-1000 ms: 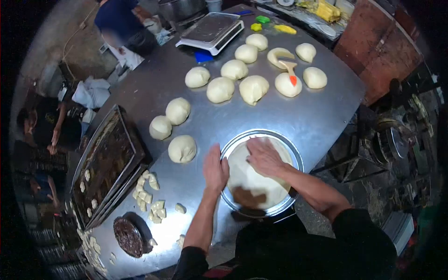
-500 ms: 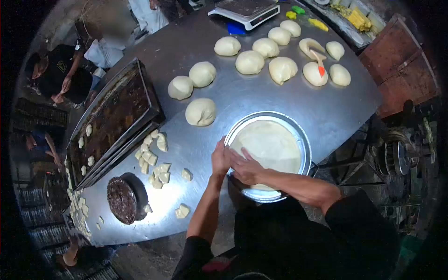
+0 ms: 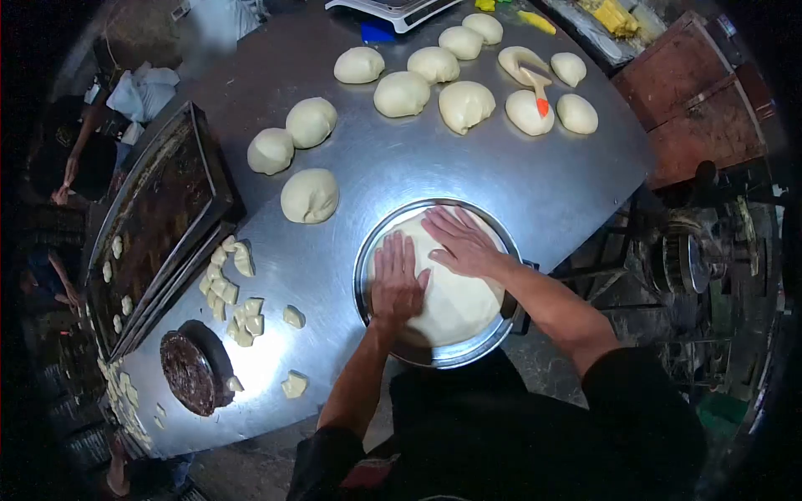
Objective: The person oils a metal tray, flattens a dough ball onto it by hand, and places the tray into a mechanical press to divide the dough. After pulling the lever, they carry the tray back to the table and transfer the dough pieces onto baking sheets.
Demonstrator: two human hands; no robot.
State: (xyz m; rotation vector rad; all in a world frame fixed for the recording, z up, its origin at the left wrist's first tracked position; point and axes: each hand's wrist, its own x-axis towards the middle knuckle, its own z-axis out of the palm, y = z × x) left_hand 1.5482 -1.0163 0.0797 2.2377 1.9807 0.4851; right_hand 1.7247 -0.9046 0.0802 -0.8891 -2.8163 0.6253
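Note:
A flat sheet of pale dough [image 3: 455, 305] fills most of a round metal pan [image 3: 451, 361] near the table's front edge. My left hand [image 3: 398, 280] lies on the left part of the dough, palm down, fingers pointing to the pan's far side. Farther up and to the right, my right hand [image 3: 464, 242] rests flat on the dough with its fingers spread and pointing up and left. Both hands are inside the rim and hold nothing; the two are a little apart.
Several dough balls [image 3: 310, 196] sit across the metal table [image 3: 576, 188]. Stacked trays [image 3: 167, 242], small dough pieces [image 3: 245, 321] and a round dark item [image 3: 188, 373] lie left. A scale [image 3: 401, 12] stands at the back. Another person [image 3: 71, 159] is at far left.
My hands have moved from the pan's left rim onto the dough. They were together and are now apart and flat. The camera view has shifted, so the table items appear farther left and higher.

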